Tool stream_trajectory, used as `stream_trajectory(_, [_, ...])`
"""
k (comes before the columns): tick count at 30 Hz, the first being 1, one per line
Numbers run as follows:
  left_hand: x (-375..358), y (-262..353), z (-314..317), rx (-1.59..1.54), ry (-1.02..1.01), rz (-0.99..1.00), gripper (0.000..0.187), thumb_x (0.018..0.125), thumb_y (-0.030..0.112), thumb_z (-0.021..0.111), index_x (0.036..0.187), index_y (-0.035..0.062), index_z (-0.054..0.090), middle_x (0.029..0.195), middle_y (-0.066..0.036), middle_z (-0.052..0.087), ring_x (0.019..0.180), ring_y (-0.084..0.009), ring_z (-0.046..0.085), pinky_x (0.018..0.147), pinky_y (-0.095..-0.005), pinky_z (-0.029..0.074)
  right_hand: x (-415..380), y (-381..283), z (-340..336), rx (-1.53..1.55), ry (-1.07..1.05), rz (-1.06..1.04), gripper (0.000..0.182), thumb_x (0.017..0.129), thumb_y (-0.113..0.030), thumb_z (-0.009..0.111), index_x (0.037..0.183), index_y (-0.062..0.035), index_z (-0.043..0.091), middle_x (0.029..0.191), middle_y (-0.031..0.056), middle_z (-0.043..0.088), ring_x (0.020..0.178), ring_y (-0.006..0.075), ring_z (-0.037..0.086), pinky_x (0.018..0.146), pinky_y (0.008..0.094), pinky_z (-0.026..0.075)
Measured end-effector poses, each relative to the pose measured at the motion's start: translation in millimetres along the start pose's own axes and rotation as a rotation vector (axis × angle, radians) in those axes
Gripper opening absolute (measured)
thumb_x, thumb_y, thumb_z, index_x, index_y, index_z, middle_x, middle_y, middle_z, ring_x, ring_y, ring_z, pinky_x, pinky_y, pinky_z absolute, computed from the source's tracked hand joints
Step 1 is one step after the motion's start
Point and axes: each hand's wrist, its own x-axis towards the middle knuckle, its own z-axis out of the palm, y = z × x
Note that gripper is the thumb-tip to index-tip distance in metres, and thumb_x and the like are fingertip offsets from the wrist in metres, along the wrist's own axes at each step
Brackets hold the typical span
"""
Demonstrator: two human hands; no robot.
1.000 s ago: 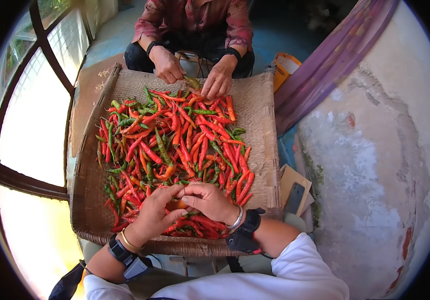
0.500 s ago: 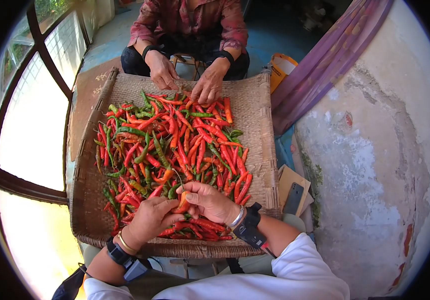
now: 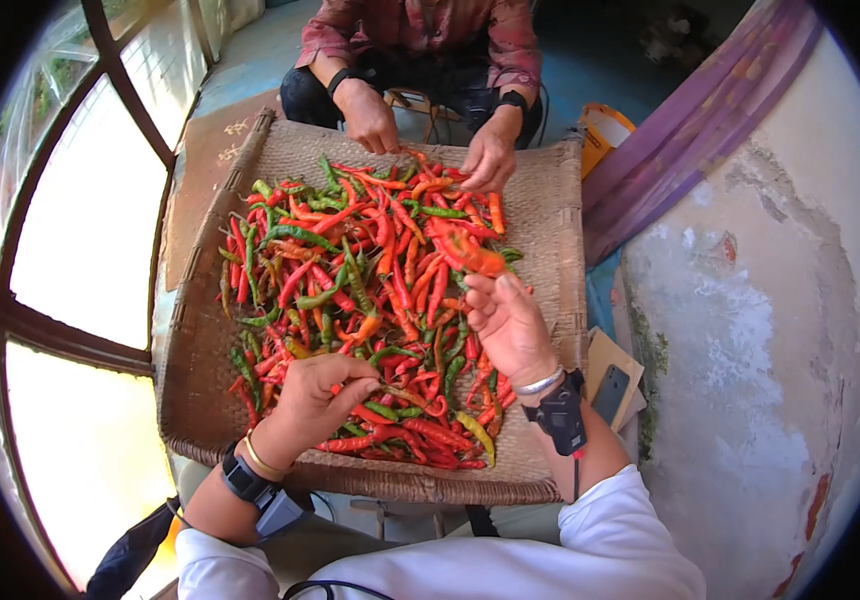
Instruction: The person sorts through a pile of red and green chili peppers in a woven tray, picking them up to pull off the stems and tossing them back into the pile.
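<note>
**Two pairs of hands sort a tray of chillies**

A broad, shallow woven basket tray (image 3: pixel 540 215) fills the middle of the frame, heaped with long red, orange and green chilli peppers (image 3: pixel 350 280) spread thickly across its left and centre, its right margin bare weave. Arched window panes (image 3: pixel 80 240) glare at the left; a weathered plaster wall (image 3: pixel 750 330) and purple cloth (image 3: pixel 690 130) close off the right. At the top edge a second person in a red patterned shirt (image 3: pixel 420 22) works the far end of the pile with both hands. Lower centre, the wearer's right hand (image 3: pixel 510 325) is lifted above the heap, fingers closed around one red-orange chilli pepper (image 3: pixel 470 255) held up at mid-frame. The left hand (image 3: pixel 315 395) rests low on the pile, fingers pinched narrowly on a thin stem (image 3: pixel 400 395). The work appears to be de-stemming, one pod just separated; the held pieces look ready to be put aside. A dark phone (image 3: pixel 612 393) lies on cardboard at right.
</note>
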Motion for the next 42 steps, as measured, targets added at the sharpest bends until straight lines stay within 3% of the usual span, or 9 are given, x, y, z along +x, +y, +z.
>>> stream_trajectory(3, [-8,44,-14,-0.486,-0.166,-0.068,0.014,0.085,0.014,0.055,0.082,0.0019,0.062,0.073,-0.008,0.061,0.069,-0.0234,0.059,0.062,-0.0294,0.047,0,7,-11,-0.117,0.106,0.104,0.038,0.087,-0.024,0.051,0.118,-0.0045,0.041,0.095,0.0101,0.06,0.077,0.0165,0.061,0.057,0.0258,0.047])
stream_trajectory(7, [-18,80,-16,-0.929,-0.368,0.626,0.027,0.09,0.024,0.046,0.085,0.0012,0.059,0.083,-0.013,0.059,0.07,-0.0267,0.057,0.065,-0.0415,0.045,-5,16,2,-0.205,0.054,0.176,0.029,0.086,-0.021,0.051,0.109,-0.0041,0.049,0.08,0.0065,0.061,0.063,0.0117,0.056,0.052,0.0227,0.045])
stream_trajectory(10, [-34,92,-6,-1.085,-0.368,0.635,0.022,0.091,0.018,0.043,0.086,0.0005,0.055,0.081,-0.014,0.055,0.071,-0.0289,0.053,0.063,-0.0382,0.042,-8,18,6,-0.248,0.021,0.204,0.024,0.087,-0.02,0.05,0.104,-0.0044,0.051,0.075,0.0044,0.059,0.06,0.0093,0.054,0.049,0.0213,0.043])
stream_trajectory(12, [-40,94,7,-1.355,-0.286,0.797,0.024,0.09,0.022,0.046,0.101,0.0074,0.062,0.098,-0.015,0.057,0.085,-0.0259,0.056,0.073,-0.039,0.044,-10,21,7,-0.261,0.029,0.243,0.023,0.087,-0.019,0.051,0.104,-0.0042,0.051,0.073,0.0036,0.059,0.059,0.0086,0.053,0.049,0.0209,0.042])
stream_trajectory(17, [-54,108,14,-1.739,-0.282,0.519,0.018,0.088,0.016,0.05,0.093,0.0037,0.063,0.088,-0.011,0.056,0.078,-0.0231,0.054,0.067,-0.0334,0.042,-14,29,11,-0.303,0.02,0.283,0.022,0.087,-0.018,0.05,0.104,-0.0042,0.051,0.072,0.0026,0.058,0.057,0.0073,0.052,0.047,0.0197,0.041])
stream_trajectory(20, [-59,107,27,-1.792,-0.281,0.493,0.017,0.088,0.015,0.05,0.091,0.005,0.064,0.088,-0.011,0.056,0.077,-0.0234,0.053,0.066,-0.0337,0.042,-15,32,9,-0.336,0.017,0.293,0.023,0.087,-0.019,0.049,0.104,-0.0039,0.051,0.072,0.0023,0.058,0.056,0.0063,0.051,0.047,0.0191,0.04])
stream_trajectory(22, [-49,109,28,-1.588,-0.096,0.78,0.016,0.088,0.014,0.05,0.089,0.0059,0.064,0.086,-0.01,0.056,0.074,-0.0228,0.052,0.064,-0.0325,0.041,-16,34,10,-0.331,0.013,0.308,0.023,0.087,-0.018,0.049,0.104,-0.0043,0.051,0.072,0.0019,0.057,0.056,0.0058,0.051,0.047,0.0188,0.039])
stream_trajectory(25, [-43,103,27,-1.423,-0.038,0.841,0.015,0.088,0.013,0.05,0.088,0.0065,0.064,0.085,-0.01,0.056,0.073,-0.0221,0.052,0.063,-0.0319,0.042,-17,33,11,-0.335,0.02,0.315,0.022,0.087,-0.018,0.049,0.104,-0.0043,0.05,0.072,0.0018,0.057,0.056,0.0056,0.051,0.047,0.0187,0.039])
stream_trajectory(42, [-46,102,22,-1.675,-0.209,0.672,0.022,0.091,0.012,0.04,0.08,0.0057,0.058,0.077,-0.008,0.052,0.067,-0.0228,0.052,0.054,-0.0322,0.041,-19,41,9,-0.37,-0.028,0.382,0.023,0.086,-0.018,0.05,0.104,-0.0039,0.05,0.071,0.0017,0.058,0.055,0.0046,0.052,0.046,0.0174,0.041])
